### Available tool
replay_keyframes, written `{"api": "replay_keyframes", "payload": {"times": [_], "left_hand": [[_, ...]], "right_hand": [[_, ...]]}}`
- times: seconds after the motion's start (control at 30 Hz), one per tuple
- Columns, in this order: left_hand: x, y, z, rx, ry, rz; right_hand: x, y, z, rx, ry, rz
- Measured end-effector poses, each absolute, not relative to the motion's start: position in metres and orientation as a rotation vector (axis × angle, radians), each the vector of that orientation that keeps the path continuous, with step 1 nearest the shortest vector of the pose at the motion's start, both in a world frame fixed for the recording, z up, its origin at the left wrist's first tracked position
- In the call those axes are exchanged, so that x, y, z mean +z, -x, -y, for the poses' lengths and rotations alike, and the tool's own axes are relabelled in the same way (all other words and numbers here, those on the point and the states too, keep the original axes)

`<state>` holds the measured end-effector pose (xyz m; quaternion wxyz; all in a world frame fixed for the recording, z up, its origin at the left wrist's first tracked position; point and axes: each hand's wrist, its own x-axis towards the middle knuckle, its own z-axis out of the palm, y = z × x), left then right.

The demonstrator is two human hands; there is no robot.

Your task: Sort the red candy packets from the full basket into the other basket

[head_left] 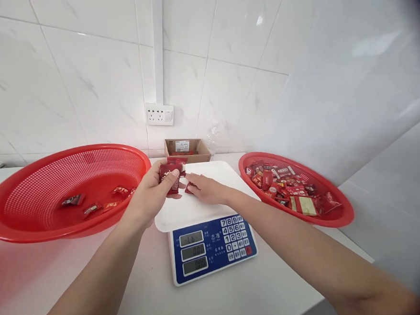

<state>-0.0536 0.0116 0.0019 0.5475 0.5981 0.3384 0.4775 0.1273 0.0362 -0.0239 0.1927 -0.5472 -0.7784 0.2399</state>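
Note:
My left hand (154, 192) is closed on a few dark red candy packets (170, 177), held just above the white pan (199, 208) of a blue-faced digital scale (212, 248). My right hand (205, 188) rests on the pan with its fingers pinched on a small red packet (188, 188). The two hands almost touch over the middle of the pan.
A large red mesh basket (27, 223) on the left holds a few red packets. A smaller red basket (339, 215) on the right is piled with several packets. A small cardboard box (186, 149) stands by the tiled wall under a power socket (160, 114). The white counter's front edge runs lower right.

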Motion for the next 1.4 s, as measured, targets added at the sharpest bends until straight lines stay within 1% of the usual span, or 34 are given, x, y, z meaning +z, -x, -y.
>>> {"api": "replay_keyframes", "payload": {"times": [0.1, 0.17, 0.23, 0.3, 0.4, 0.5, 0.7, 0.8, 0.87, 0.97, 1.03, 1.13, 1.23, 1.33, 1.4], "left_hand": [[0.001, 0.052, -0.013, 1.104, -1.413, -0.81], [0.001, 0.05, -0.013, 1.075, -1.424, -0.82], [0.001, 0.05, -0.012, 1.047, -1.459, -0.821], [0.002, 0.05, -0.01, 1.003, -1.507, -0.816], [0.003, 0.051, -0.007, 0.942, -1.563, -0.804], [0.003, 0.052, -0.006, 0.957, -1.606, -0.8], [0.004, 0.061, -0.013, 1.183, -1.684, -0.951], [0.008, 0.068, -0.016, 1.277, -1.666, -0.984], [0.01, 0.072, -0.017, 1.303, -1.654, -0.985], [0.011, 0.073, -0.017, 1.309, -1.663, -0.997], [0.01, 0.072, -0.016, 1.299, -1.679, -1.017], [0.01, 0.07, -0.014, 1.276, -1.709, -1.043], [0.011, 0.068, -0.012, 1.249, -1.727, -1.064], [0.011, 0.067, -0.01, 1.229, -1.739, -1.074], [0.01, 0.066, -0.01, 1.226, -1.75, -1.07]], "right_hand": [[-0.016, -0.13, -0.034, 0.769, 1.49, 1.911], [-0.007, -0.131, -0.028, 0.833, 1.372, 1.725], [0.005, -0.13, -0.02, 0.943, 1.223, 1.679], [0.017, -0.127, -0.012, 0.999, 1.153, 1.77], [0.028, -0.122, -0.002, 0.875, 1.221, 1.896], [0.029, -0.12, -0.002, 0.756, 1.274, 1.899], [0.021, -0.138, -0.022, 0.776, 1.375, 1.628], [0.01, -0.159, -0.033, 0.695, 1.574, 1.545], [-0.002, -0.174, -0.037, 0.6, 1.776, 1.55], [-0.019, -0.19, -0.037, 0.498, 1.935, 1.594], [-0.025, -0.195, -0.033, 0.395, 1.95, 1.638], [-0.025, -0.193, -0.025, 0.234, 1.823, 1.871], [-0.023, -0.188, -0.022, 0.257, 1.692, 2.125], [-0.027, -0.187, -0.028, 0.326, 1.725, 2.107], [-0.032, -0.188, -0.035, 0.279, 1.766, 2.056]]}}
